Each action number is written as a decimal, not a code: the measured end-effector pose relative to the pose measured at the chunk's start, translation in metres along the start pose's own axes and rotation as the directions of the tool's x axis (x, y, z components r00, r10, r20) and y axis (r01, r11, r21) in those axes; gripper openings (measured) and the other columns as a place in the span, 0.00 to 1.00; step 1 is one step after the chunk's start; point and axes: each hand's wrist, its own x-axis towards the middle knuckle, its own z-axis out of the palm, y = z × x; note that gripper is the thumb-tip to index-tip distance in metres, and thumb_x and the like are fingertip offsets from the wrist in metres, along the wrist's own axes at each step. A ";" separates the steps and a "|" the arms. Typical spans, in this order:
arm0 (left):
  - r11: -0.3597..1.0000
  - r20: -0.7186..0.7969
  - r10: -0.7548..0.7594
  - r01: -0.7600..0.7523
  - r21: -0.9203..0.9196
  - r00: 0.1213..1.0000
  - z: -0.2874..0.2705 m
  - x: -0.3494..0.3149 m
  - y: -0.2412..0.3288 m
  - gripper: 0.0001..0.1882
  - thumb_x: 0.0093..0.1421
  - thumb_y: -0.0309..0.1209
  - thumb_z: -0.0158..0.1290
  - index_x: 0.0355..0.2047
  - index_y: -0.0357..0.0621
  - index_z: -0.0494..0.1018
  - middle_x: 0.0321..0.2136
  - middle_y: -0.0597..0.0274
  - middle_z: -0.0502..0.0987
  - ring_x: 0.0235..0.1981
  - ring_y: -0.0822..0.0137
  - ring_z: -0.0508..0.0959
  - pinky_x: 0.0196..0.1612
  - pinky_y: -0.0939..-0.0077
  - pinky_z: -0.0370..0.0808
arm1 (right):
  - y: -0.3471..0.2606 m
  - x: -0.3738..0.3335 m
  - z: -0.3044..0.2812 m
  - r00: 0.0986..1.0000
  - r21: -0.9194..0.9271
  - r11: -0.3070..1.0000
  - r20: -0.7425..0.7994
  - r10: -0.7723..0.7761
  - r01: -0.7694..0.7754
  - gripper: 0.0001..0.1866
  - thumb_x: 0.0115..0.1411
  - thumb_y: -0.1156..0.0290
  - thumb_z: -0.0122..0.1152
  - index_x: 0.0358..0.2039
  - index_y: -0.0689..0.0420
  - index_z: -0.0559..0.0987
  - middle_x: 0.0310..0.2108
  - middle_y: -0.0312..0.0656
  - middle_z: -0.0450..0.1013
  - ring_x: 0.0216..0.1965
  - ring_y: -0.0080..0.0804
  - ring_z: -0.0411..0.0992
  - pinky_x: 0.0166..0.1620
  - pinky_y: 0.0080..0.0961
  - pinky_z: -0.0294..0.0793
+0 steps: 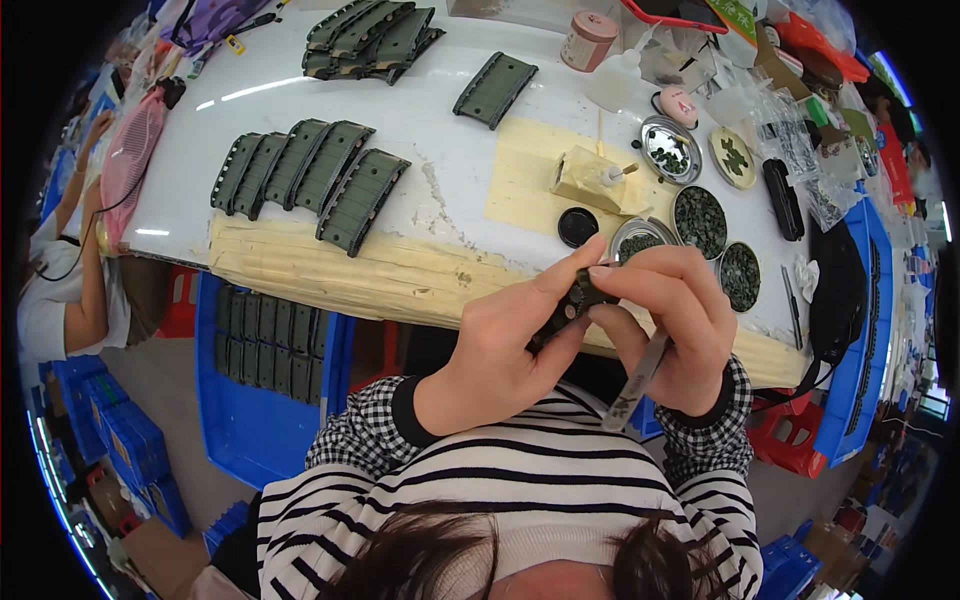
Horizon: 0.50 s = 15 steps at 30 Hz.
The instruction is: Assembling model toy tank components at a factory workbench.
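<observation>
In front of my chest, my left hand [500, 335] pinches a small dark green piece [574, 303] between thumb and fingers. The thumb and forefinger of my right hand [685, 305] close on the other end of that piece. Metal tweezers [634, 385] are tucked in the right hand, slanting down toward my striped top. My fingers cover much of the piece, so its full shape is hidden. Just beyond the hands sit a black round cap [578, 227] and a metal dish [640, 238] of small dark green bits, partly hidden by my fingers.
Curved green panels [300, 170] lie in a row at left; others [370, 40] are stacked behind. Bowls of green bits [699, 222], a tan block [597, 183] and a pink jar [590, 40] stand at right. A blue crate [250, 425] sits below the padded edge. Someone works at far left.
</observation>
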 end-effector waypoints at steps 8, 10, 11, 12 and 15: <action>0.750 0.216 -0.255 0.334 -0.571 0.942 -0.010 -0.004 -0.014 0.18 0.63 0.21 0.47 0.53 0.33 0.61 0.49 0.46 0.72 0.51 0.62 0.73 0.53 0.64 0.74 | 0.005 -0.015 -0.006 0.967 -0.065 0.972 -0.133 0.216 -0.226 0.18 0.41 0.81 0.71 0.36 0.58 0.80 0.27 0.41 0.71 0.25 0.29 0.70 0.26 0.21 0.68; 0.738 0.217 -0.276 0.351 -0.577 0.936 -0.009 -0.005 -0.015 0.18 0.63 0.22 0.47 0.53 0.33 0.61 0.49 0.47 0.72 0.51 0.63 0.73 0.53 0.64 0.74 | 0.004 -0.016 -0.003 0.967 -0.031 0.974 -0.127 0.219 -0.225 0.18 0.40 0.80 0.72 0.35 0.58 0.81 0.27 0.40 0.71 0.25 0.30 0.70 0.27 0.22 0.69; 0.737 0.221 -0.281 0.358 -0.574 0.934 -0.009 -0.006 -0.015 0.18 0.63 0.22 0.48 0.53 0.33 0.61 0.49 0.48 0.72 0.50 0.63 0.74 0.52 0.65 0.74 | 0.004 -0.016 -0.003 0.967 -0.014 0.974 -0.124 0.221 -0.224 0.18 0.40 0.80 0.72 0.35 0.59 0.81 0.27 0.40 0.71 0.25 0.30 0.71 0.27 0.22 0.69; 0.736 0.224 -0.287 0.365 -0.570 0.931 -0.009 -0.006 -0.015 0.19 0.63 0.22 0.48 0.53 0.33 0.61 0.49 0.49 0.72 0.50 0.64 0.74 0.52 0.66 0.74 | 0.008 -0.014 0.000 0.977 0.000 0.987 -0.142 0.157 -0.158 0.18 0.39 0.79 0.73 0.35 0.58 0.81 0.27 0.39 0.71 0.24 0.30 0.71 0.26 0.22 0.69; 0.744 0.201 -0.299 0.359 -0.563 0.933 -0.010 -0.005 -0.010 0.20 0.62 0.21 0.50 0.54 0.34 0.63 0.45 0.60 0.73 0.45 0.76 0.72 0.48 0.82 0.70 | 0.009 -0.009 -0.001 0.992 -0.046 0.996 -0.104 0.066 -0.071 0.18 0.40 0.79 0.72 0.36 0.56 0.81 0.26 0.38 0.70 0.22 0.29 0.70 0.23 0.21 0.68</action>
